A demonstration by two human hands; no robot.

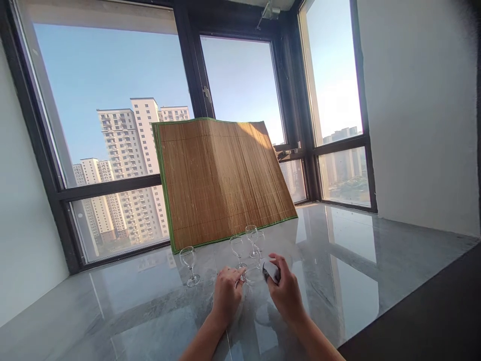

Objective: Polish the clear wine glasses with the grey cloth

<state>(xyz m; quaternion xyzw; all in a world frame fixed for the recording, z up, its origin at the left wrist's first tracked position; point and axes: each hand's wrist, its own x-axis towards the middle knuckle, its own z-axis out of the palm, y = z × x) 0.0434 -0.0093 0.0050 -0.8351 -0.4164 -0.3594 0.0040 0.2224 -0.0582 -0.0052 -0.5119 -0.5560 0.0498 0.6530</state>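
- The left hand (226, 293) rests on the tabletop (356, 260), fingers curled and pinched about the stem or foot of a glass (251, 275) that seems to lie between the hands; its clear bowl is hard to make out.
- The right hand (286, 293) is closed on a small dark-and-white thing (271, 271), perhaps a cloth or wad, held up against that glass; what it is I cannot tell.
- The glass looks thin and light, stiff, slick and easily broken. The stem is its weakest part, so I judge a hold around the bowl or flat foot to be safer than twisting the stem.
- Stemmed glasses standing upright: one apart to the left (189, 265), one just beyond the left hand (237, 250), and what looks like two close together behind (255, 239). With the held one, that makes about five.
- One bamboo mat (221, 180), green-edged, leans against the window (112, 140) behind the glasses.
- The tabletop is polished grey stone, so glass would slide on it readily.
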